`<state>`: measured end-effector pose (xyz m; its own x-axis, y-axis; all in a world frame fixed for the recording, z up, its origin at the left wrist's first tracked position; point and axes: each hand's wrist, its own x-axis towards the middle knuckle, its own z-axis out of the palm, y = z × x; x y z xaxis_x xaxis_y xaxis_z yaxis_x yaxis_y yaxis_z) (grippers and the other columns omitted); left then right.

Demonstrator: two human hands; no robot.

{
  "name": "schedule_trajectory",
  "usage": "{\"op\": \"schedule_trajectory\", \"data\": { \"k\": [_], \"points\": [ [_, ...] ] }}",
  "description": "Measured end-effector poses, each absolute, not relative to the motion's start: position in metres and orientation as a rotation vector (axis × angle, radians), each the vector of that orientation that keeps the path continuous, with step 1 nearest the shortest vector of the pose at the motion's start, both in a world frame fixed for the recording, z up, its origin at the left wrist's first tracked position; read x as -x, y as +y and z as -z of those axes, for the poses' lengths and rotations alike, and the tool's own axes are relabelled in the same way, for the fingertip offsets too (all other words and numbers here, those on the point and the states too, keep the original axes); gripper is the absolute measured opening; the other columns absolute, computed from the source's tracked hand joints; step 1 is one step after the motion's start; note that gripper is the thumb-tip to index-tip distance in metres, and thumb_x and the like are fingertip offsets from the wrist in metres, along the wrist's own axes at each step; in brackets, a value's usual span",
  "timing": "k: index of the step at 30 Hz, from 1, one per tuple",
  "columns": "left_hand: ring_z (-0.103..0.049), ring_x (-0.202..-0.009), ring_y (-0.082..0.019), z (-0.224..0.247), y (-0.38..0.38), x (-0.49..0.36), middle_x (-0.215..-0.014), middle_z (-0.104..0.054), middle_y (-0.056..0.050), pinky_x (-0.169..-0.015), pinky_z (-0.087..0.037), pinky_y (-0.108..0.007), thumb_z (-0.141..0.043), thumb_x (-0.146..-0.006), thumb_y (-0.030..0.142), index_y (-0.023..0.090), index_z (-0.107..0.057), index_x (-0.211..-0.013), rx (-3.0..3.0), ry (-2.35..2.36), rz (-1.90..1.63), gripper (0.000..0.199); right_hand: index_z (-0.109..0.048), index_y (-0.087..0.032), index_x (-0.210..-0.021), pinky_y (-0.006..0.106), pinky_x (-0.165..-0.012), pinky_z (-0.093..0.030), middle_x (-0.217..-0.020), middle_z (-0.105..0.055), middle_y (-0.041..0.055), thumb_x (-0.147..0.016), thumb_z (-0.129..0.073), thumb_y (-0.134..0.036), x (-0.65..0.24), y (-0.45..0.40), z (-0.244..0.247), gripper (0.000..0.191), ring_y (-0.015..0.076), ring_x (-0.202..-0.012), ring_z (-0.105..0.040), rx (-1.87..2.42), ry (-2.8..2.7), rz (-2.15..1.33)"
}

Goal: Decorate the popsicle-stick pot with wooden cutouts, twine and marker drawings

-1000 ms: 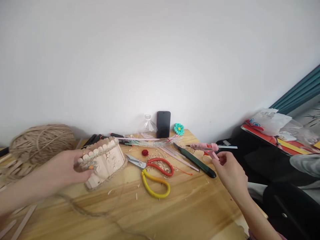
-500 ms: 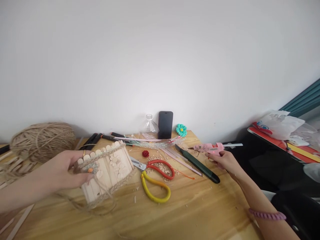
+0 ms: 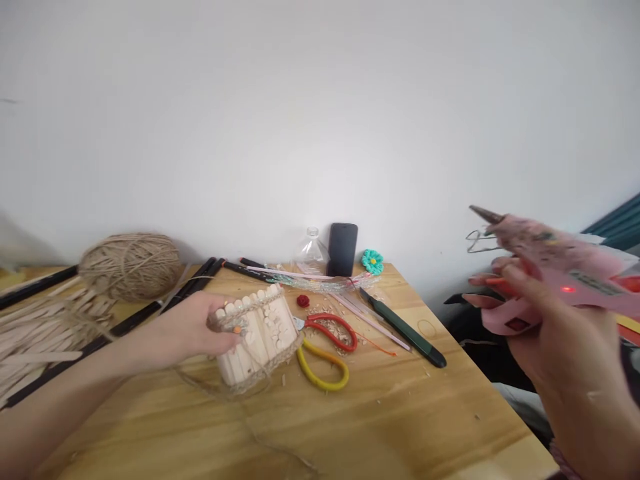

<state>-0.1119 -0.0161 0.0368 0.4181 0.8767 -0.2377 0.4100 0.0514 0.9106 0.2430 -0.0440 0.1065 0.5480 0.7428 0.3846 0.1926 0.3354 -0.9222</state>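
My left hand (image 3: 200, 327) is closed on the left end of a small wooden craft piece (image 3: 260, 337) made of popsicle sticks, trimmed with twine and little wooden discs. An orange-centred flower on it is mostly covered by my fingers. Twine (image 3: 250, 430) trails from it over the table. Raised at the right, my right hand (image 3: 555, 333) grips a pink hot glue gun (image 3: 545, 260), its red light lit and its metal nozzle pointing up and left. Beside the craft piece lie scissors (image 3: 325, 383) with one red and one yellow handle, their blades partly hidden behind it.
A twine ball (image 3: 130, 267), wooden sticks (image 3: 40, 347) and black markers (image 3: 195, 287) occupy the left. Behind are a clear bottle (image 3: 311, 250), a phone (image 3: 343, 250) against the wall and a teal flower (image 3: 373, 262). A green cutter (image 3: 407, 330) and red rose (image 3: 303, 301) lie mid-table.
My right hand has lifted the glue gun from the table's right edge, up and closer to me. The view has shifted left; my left hand still holds the craft piece.
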Motion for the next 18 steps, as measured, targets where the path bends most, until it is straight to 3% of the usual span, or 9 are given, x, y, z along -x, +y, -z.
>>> {"op": "schedule_trajectory", "data": {
  "k": [2, 4, 6, 12, 16, 18],
  "points": [
    [-0.055, -0.058, -0.013, -0.04, -0.017, 0.112, -0.059, -0.063, 0.005, -0.055, -0.041, -0.019, -0.064, -0.064, 0.021, 0.016, -0.064, -0.068, -1.549, 1.125, -0.506, 0.006, -0.067, -0.025, -0.078, 0.019, -0.039, -0.047, -0.079, -0.063, 0.0024, -0.062, -0.075, -0.033, -0.216, -0.044, -0.113, 0.019, 0.0134, -0.059, -0.061, 1.21, -1.049, -0.494],
    [-0.058, -0.061, -0.015, -0.041, -0.017, 0.113, -0.063, -0.064, 0.004, -0.059, -0.044, -0.021, -0.064, -0.065, 0.022, 0.016, -0.064, -0.071, -1.537, 1.083, -0.506, 0.008, -0.068, -0.027, -0.091, 0.017, -0.025, -0.029, -0.06, -0.062, 0.0011, -0.062, -0.074, -0.039, -0.187, -0.043, -0.109, 0.031, 0.0123, -0.041, -0.054, 1.255, -1.251, -0.685],
    [-0.06, -0.065, -0.016, -0.041, -0.015, 0.115, -0.067, -0.066, 0.002, -0.062, -0.045, -0.022, -0.064, -0.067, 0.023, 0.016, -0.064, -0.074, -1.526, 1.038, -0.514, 0.01, -0.066, -0.027, -0.107, 0.019, -0.025, -0.025, -0.05, -0.059, -0.0011, -0.063, -0.072, -0.04, -0.157, -0.042, -0.097, 0.046, 0.0119, -0.034, -0.047, 1.244, -1.511, -0.937],
    [-0.063, -0.086, -0.02, -0.04, -0.012, 0.118, -0.088, -0.07, -0.002, -0.075, -0.048, -0.027, -0.064, -0.07, 0.023, 0.014, -0.066, -0.09, -1.507, 0.901, -0.5, 0.022, -0.07, -0.024, -0.107, 0.025, -0.043, -0.043, -0.053, -0.057, -0.001, -0.072, -0.066, -0.042, -0.114, -0.043, -0.054, 0.039, 0.0152, -0.049, -0.053, 1.267, -1.662, -1.076],
    [-0.063, -0.086, -0.02, -0.038, -0.009, 0.121, -0.09, -0.071, -0.003, -0.075, -0.049, -0.027, -0.067, -0.067, 0.021, 0.014, -0.066, -0.089, -1.494, 0.875, -0.488, 0.023, -0.071, -0.023, -0.104, 0.029, -0.051, -0.05, -0.055, -0.06, 0.0002, -0.072, -0.066, -0.045, -0.12, -0.043, -0.045, 0.039, 0.0198, -0.057, -0.059, 1.285, -1.709, -1.052],
    [-0.064, -0.086, -0.02, -0.036, -0.008, 0.121, -0.091, -0.071, -0.003, -0.076, -0.049, -0.027, -0.068, -0.068, 0.021, 0.014, -0.066, -0.091, -1.474, 0.865, -0.501, 0.024, -0.071, -0.026, -0.103, 0.034, -0.062, -0.055, -0.068, -0.068, 0.0029, -0.072, -0.068, -0.044, -0.121, -0.043, -0.042, 0.037, 0.0242, -0.07, -0.065, 1.275, -1.694, -0.991]
  ]
}}
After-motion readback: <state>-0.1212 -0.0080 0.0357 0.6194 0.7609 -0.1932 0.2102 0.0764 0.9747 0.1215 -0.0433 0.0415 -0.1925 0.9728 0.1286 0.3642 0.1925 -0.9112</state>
